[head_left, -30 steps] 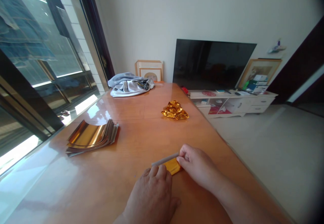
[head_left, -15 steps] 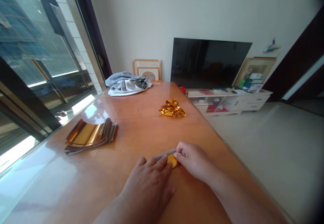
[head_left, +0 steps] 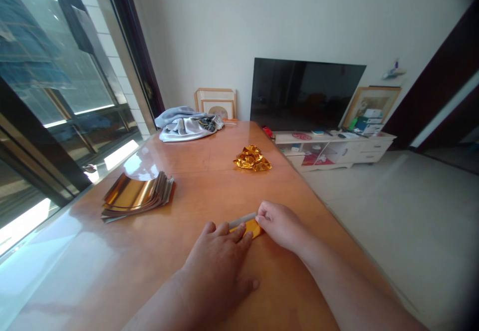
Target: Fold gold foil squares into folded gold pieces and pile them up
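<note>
A sheet of gold foil paper point(head_left: 251, 227) lies on the wooden table, its far edge turned over into a narrow grey strip. My left hand point(head_left: 220, 258) rests palm down across the left part of the sheet, fingers stretched out and thumb apart. The sheet's right end is pinched between the thumb and curled fingers of my right hand point(head_left: 277, 223). My left palm and fingers hide much of the paper.
A stack of gold foil sheets point(head_left: 136, 196) sits at the left of the table point(head_left: 194, 186). Farther off is a pile of folded gold foil pieces point(head_left: 252, 159). Grey clothing point(head_left: 189, 124) lies at the far end. A television point(head_left: 305, 96) stands beyond on a white cabinet.
The view has shifted slightly. Both hands remain on the foil paper in nearly the same pose, and a little more of its gold side shows between my left fingers.
</note>
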Demonstrator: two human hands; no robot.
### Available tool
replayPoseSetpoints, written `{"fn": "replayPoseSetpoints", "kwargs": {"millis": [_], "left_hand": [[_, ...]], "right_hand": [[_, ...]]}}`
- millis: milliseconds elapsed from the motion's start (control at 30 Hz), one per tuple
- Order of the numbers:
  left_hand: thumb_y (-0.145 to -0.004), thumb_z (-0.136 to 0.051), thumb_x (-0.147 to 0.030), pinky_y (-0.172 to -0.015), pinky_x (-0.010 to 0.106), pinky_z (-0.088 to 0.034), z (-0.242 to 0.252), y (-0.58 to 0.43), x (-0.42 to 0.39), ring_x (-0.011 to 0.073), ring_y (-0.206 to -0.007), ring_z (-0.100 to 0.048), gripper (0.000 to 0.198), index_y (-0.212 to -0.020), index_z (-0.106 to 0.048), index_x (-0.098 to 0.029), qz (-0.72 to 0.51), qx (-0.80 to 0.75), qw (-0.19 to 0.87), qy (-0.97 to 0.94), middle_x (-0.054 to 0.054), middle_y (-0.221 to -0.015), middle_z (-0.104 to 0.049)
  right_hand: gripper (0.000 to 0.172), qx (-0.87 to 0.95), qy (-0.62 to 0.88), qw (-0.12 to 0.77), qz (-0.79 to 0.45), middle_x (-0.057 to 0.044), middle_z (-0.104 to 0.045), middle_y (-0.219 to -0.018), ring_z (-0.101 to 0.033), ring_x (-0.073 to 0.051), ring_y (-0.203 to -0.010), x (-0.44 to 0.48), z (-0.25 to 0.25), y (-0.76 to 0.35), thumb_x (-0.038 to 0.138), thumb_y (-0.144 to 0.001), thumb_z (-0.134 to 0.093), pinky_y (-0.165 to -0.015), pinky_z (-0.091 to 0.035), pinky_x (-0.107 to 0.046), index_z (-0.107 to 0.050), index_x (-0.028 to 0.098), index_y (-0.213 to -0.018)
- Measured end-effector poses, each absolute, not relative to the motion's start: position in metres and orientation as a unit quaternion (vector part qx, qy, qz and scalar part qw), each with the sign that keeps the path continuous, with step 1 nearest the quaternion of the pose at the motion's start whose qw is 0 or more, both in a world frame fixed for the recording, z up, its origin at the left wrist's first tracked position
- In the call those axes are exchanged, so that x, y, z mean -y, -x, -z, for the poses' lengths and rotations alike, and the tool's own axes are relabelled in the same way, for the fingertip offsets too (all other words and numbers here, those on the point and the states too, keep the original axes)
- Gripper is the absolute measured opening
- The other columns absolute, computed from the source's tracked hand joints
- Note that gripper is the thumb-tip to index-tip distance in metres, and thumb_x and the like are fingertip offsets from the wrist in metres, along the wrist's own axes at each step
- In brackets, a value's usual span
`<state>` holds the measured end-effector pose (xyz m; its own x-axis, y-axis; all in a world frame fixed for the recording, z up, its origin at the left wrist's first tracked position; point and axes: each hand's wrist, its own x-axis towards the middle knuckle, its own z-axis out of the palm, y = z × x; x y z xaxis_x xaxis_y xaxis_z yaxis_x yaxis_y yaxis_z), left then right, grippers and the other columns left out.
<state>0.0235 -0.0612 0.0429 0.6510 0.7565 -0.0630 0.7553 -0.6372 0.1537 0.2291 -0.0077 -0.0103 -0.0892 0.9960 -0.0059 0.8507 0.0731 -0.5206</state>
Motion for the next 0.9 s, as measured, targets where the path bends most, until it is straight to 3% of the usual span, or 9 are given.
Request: {"fn": "replayPoseSetpoints", "kwargs": {"millis": [400, 533, 633, 700, 767, 900], "left_hand": [[-0.076, -0.061, -0.067, -0.09, 0.048, -0.04, -0.045, -0.023, 0.061, 0.0338, -0.106, -0.057, 0.057, -0.116, -0.067, -0.027, -0.008, -0.411, 0.048, -0.91, 0.01, -0.124, -0.066], [-0.075, -0.061, -0.069, -0.09, 0.049, -0.04, -0.044, -0.021, 0.061, 0.0345, -0.106, -0.057, 0.059, -0.116, -0.068, -0.026, -0.006, -0.408, 0.047, -0.912, 0.011, -0.121, -0.067], [-0.075, -0.061, -0.069, -0.092, 0.05, -0.039, -0.041, -0.02, 0.061, 0.0346, -0.108, -0.056, 0.066, -0.126, -0.063, -0.029, -0.019, -0.401, 0.047, -0.915, 0.009, -0.125, -0.066], [-0.074, -0.061, -0.069, -0.093, 0.051, -0.038, -0.039, -0.02, 0.061, 0.0347, -0.108, -0.056, 0.071, -0.133, -0.059, -0.03, -0.025, -0.4, 0.046, -0.915, 0.009, -0.127, -0.066], [-0.074, -0.06, -0.071, -0.093, 0.051, -0.038, -0.038, -0.02, 0.061, 0.0351, -0.108, -0.056, 0.074, -0.136, -0.058, -0.029, -0.019, -0.402, 0.047, -0.914, 0.011, -0.124, -0.066], [-0.076, -0.057, -0.071, -0.093, 0.051, -0.038, -0.037, -0.02, 0.061, 0.0355, -0.108, -0.056, 0.069, -0.13, -0.063, -0.028, -0.012, -0.406, 0.044, -0.913, 0.012, -0.12, -0.067]], "right_hand": [[0.019, 0.699, 0.649, 0.23, -0.194, -0.002, -0.069, -0.084, -0.058, -0.014, -0.074, 0.008, 0.011, -0.227, 0.027, -0.093, -0.05, -0.062, -0.034, -0.023, -0.067, 0.02, -0.092], [0.024, 0.75, 0.625, 0.17, -0.139, -0.005, -0.071, -0.092, -0.061, -0.016, -0.082, 0.019, -0.012, -0.223, 0.024, -0.096, -0.045, -0.069, -0.038, -0.024, -0.068, 0.019, -0.092], [0.027, 0.802, 0.582, 0.095, -0.096, -0.008, -0.072, -0.106, -0.063, -0.019, -0.099, 0.039, -0.029, -0.217, 0.02, -0.095, -0.045, -0.087, -0.041, -0.028, -0.07, 0.02, -0.103], [0.042, 0.834, 0.542, 0.067, -0.08, -0.01, -0.066, -0.131, -0.056, -0.022, -0.123, 0.055, -0.031, -0.214, 0.016, -0.093, -0.042, -0.104, -0.037, -0.035, -0.064, 0.022, -0.128], [0.054, 0.843, 0.532, 0.042, -0.07, -0.011, -0.051, -0.15, -0.039, -0.025, -0.143, 0.069, -0.025, -0.214, 0.014, -0.092, -0.038, -0.114, -0.028, -0.043, -0.053, 0.02, -0.144], [0.061, 0.844, 0.533, 0.0, -0.06, -0.009, -0.039, -0.158, -0.023, -0.027, -0.151, 0.084, -0.008, -0.216, 0.017, -0.092, -0.037, -0.121, -0.014, -0.053, -0.041, 0.017, -0.153]]}}
